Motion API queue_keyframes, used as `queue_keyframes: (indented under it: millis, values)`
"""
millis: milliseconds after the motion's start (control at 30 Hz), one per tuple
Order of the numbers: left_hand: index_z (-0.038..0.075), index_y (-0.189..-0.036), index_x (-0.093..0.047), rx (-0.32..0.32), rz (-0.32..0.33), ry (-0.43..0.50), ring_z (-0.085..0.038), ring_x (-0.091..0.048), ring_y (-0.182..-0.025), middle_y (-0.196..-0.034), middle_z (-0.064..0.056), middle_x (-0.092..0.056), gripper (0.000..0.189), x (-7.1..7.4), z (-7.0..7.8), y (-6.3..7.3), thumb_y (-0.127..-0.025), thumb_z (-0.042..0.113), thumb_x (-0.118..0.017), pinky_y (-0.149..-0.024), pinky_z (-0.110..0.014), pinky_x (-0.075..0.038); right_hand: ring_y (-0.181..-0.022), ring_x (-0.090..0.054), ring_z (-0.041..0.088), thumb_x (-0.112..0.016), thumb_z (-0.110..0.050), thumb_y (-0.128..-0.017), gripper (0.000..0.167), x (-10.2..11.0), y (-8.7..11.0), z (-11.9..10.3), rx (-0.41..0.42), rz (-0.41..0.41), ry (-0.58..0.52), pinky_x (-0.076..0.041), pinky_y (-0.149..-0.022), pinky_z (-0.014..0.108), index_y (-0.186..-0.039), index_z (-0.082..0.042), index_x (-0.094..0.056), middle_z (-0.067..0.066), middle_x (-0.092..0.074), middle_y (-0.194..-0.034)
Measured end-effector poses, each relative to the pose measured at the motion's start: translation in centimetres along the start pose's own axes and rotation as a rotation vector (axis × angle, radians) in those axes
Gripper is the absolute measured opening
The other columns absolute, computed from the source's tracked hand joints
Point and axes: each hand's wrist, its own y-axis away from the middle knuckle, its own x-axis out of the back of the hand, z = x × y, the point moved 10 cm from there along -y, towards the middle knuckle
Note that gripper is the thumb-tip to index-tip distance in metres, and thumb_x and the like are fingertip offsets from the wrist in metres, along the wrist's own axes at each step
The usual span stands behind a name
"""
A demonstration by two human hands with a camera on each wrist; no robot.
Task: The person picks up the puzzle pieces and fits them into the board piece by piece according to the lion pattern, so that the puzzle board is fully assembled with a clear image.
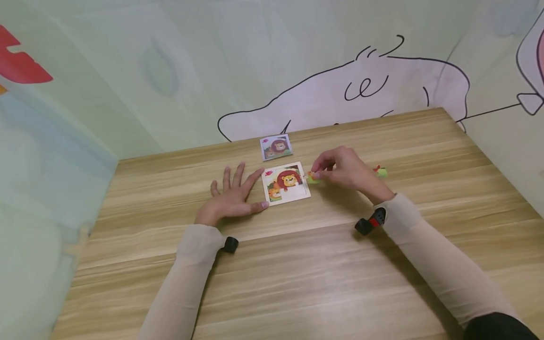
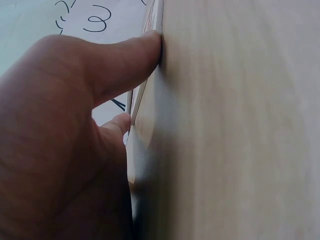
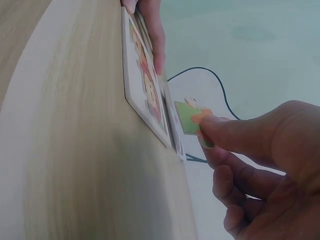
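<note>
A square jigsaw puzzle board (image 1: 303, 190) with a lion picture lies on the table, part of its lower right blank. My left hand (image 1: 231, 200) is spread flat beside it, thumb and index fingertip touching its left edge. In the left wrist view the thumb (image 2: 125, 62) presses near the board's edge. My right hand (image 1: 342, 170) pinches a green and orange puzzle piece (image 3: 188, 118) between thumb and fingers, just off the board's right side. In the head view that puzzle piece (image 1: 312, 179) is partly covered by the fingertips.
Behind the board lies a smaller card (image 1: 276, 147) with the same lion picture. A green and red puzzle piece (image 1: 381, 172) lies to the right, beyond my right wrist. The wooden table (image 1: 306, 283) meets a printed cloth backdrop (image 1: 191, 61) at its far edge.
</note>
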Motion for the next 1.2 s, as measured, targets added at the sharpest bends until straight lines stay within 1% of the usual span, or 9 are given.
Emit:
queue_keyframes:
  millis: [300, 533, 733, 900, 1200]
  values:
    - [0.048, -0.171, 0.0, -0.002, 0.0, 0.003, -0.044, 0.038, -0.161, -0.179, -0.005, 0.032, 0.099, 0.0, 0.0, 0.0, -0.096, 0.07, -0.061, -0.121, -0.083, 0.016, -0.088, -0.061, 0.023, -0.082, -0.011, -0.095, 0.005, -1.2, -0.4, -1.1, 0.015, -0.022, -0.023, -0.048, -0.073, 0.031, -0.098, -0.007, -0.08, 0.008, -0.079, -0.094]
    - [0.048, -0.171, 0.002, 0.001, -0.007, -0.005, -0.044, 0.039, -0.161, -0.178, -0.005, 0.032, 0.1, -0.2, -0.2, -0.2, -0.096, 0.071, -0.06, -0.121, -0.084, 0.015, -0.082, -0.059, 0.021, -0.084, -0.012, -0.093, 0.007, -2.0, -0.7, -1.6, 0.025, -0.035, -0.054, -0.046, -0.07, 0.03, -0.097, -0.007, -0.081, 0.006, -0.079, -0.09]
    - [0.048, -0.171, 0.001, 0.0, -0.006, -0.004, -0.044, 0.039, -0.161, -0.178, -0.005, 0.032, 0.1, -0.2, -0.3, -0.3, -0.096, 0.071, -0.06, -0.121, -0.084, 0.015, -0.081, -0.059, 0.02, -0.084, -0.011, -0.094, 0.005, -2.5, -0.8, -2.1, 0.041, -0.043, -0.066, -0.047, -0.069, 0.03, -0.096, -0.008, -0.081, 0.005, -0.08, -0.09]
    - [0.048, -0.171, 0.002, 0.001, -0.005, -0.005, -0.043, 0.039, -0.161, -0.178, -0.005, 0.033, 0.1, -0.2, -0.4, -0.3, -0.096, 0.071, -0.06, -0.121, -0.084, 0.015, -0.083, -0.06, 0.02, -0.083, -0.012, -0.094, 0.005, -3.0, -0.9, -2.3, 0.037, -0.056, -0.061, -0.048, -0.071, 0.03, -0.099, -0.009, -0.082, 0.005, -0.081, -0.094]
    - [0.049, -0.171, 0.001, 0.006, -0.004, 0.0, -0.044, 0.039, -0.16, -0.178, -0.005, 0.033, 0.099, -0.2, -0.3, -0.2, -0.096, 0.071, -0.06, -0.121, -0.084, 0.015, -0.084, -0.063, 0.02, -0.084, -0.013, -0.094, 0.006, -3.7, -1.1, -3.0, 0.057, -0.068, -0.055, -0.048, -0.076, 0.031, -0.098, -0.009, -0.082, 0.004, -0.082, -0.094]
